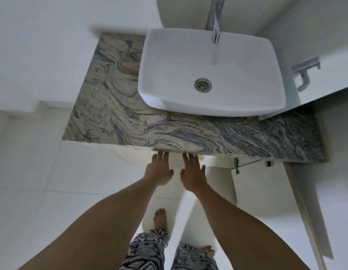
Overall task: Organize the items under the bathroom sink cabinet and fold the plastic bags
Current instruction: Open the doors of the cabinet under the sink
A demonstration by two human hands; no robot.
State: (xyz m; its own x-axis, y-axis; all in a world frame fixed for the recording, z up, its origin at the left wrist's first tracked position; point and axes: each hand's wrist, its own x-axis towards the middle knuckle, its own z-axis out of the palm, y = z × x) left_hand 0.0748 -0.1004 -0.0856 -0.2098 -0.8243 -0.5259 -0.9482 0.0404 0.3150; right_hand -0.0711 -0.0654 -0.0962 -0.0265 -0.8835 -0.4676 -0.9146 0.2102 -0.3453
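progress seems barely begun: left hand [158, 171] and right hand [193, 173], fingers straight and empty, reach under the swirled grey stone worktop [130, 123] at 6 o'clock; cabinet items and bags hidden beneath.

- surface [130, 121]: stone slab with grey-beige swirl pattern. Bare stone shows left of and in front of the sink, and the far edge meets a white wall.
- sink [218, 108]: white bowl, a rounded rectangle, sitting on top of the surface toward its right rear. Round metal drain [203, 85] in the bottom.
- floor [72, 182]: large glossy white tiles with thin joints.
- on the floor: bare forward foot [160, 219], short of the surface's front edge. Rear foot [208, 250] is back and to the right, partly under a patterned trouser leg.
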